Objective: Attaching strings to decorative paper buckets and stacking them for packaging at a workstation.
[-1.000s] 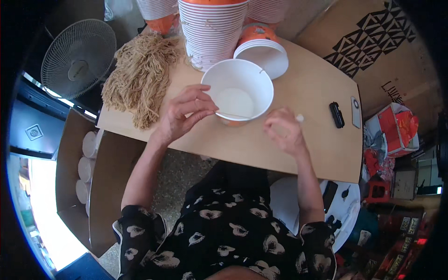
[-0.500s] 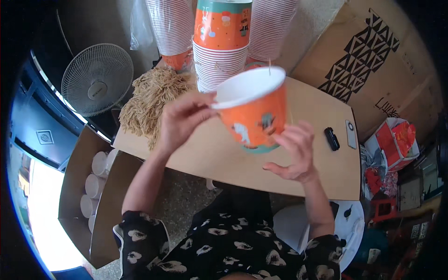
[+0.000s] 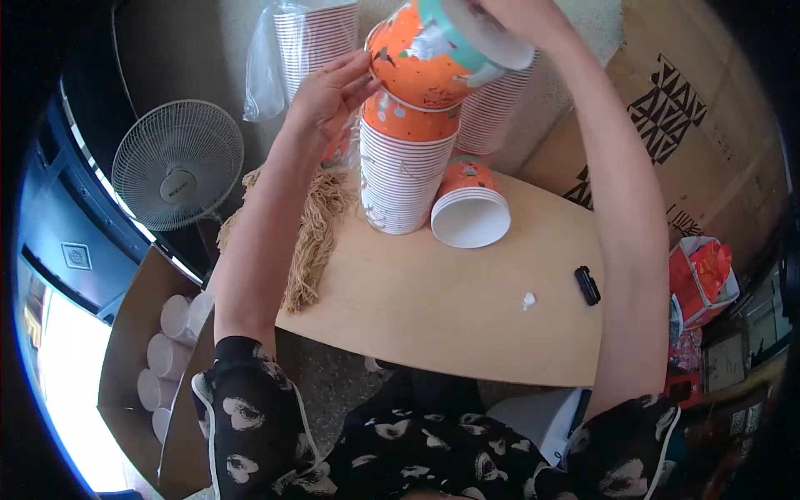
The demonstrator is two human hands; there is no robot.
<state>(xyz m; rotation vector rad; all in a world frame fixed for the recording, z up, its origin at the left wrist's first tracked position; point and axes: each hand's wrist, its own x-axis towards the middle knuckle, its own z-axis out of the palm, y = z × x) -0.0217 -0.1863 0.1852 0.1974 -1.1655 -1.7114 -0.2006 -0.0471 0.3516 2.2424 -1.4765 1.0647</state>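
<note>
An orange paper bucket [image 3: 421,71] with a green band at its base is tilted bottom-up over the top of a tall nested stack of paper buckets [image 3: 407,179]. My left hand [image 3: 325,96] has its fingers at the bucket's rim on the left side. My right hand [image 3: 525,21] reaches across to the white base at the upper right; its fingers are partly hidden and cut by the frame's top edge. Right of the stack, a few nested paper buckets [image 3: 472,218] lie on their side, white mouth facing me. A bundle of tan cord [image 3: 310,250] lies beside my left forearm.
The wooden table [image 3: 417,325] carries a small black object [image 3: 587,286] and a white scrap [image 3: 529,301]. More wrapped bucket stacks [image 3: 312,42] stand behind. A fan [image 3: 177,167] and an open carton [image 3: 125,383] are at left; a large cardboard box [image 3: 708,108] leans at right.
The orange bucket has gone from mouth-up over the table to bottom-up over the stack. Both hands moved up and away from me with it. The buckets lying on their side are now visible.
</note>
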